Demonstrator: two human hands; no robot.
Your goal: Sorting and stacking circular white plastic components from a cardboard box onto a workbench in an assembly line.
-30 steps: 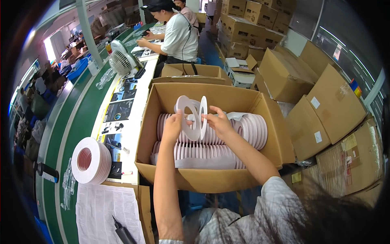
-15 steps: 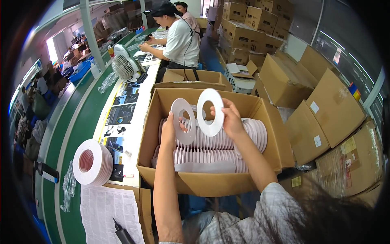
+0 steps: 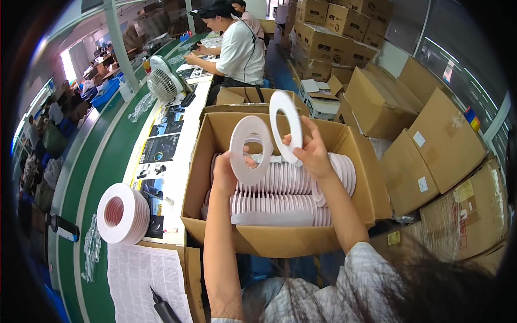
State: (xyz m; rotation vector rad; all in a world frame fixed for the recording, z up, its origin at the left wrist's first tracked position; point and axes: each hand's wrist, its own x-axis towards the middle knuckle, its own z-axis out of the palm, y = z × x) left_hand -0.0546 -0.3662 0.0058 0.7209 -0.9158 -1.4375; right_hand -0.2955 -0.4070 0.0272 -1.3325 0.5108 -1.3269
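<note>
— What have I got in the head view?

— My left hand [image 3: 226,172] grips one flat white ring [image 3: 251,149] by its lower rim, fingers closed on it; my right hand [image 3: 312,153] pinches a second white ring [image 3: 286,126] at its edge, turned nearly edge-on. Both are raised just above the open cardboard box [image 3: 280,242] — probably so each face can be seen apart from the rest.

— And the rest?

— More rings stand on edge in packed rows [image 3: 291,188] inside the box, which likely keeps them easy to pick singly. A stack of rings [image 3: 123,213] lies on the worktop [image 3: 177,177] to my left, beside printed sheets [image 3: 145,280].
</note>
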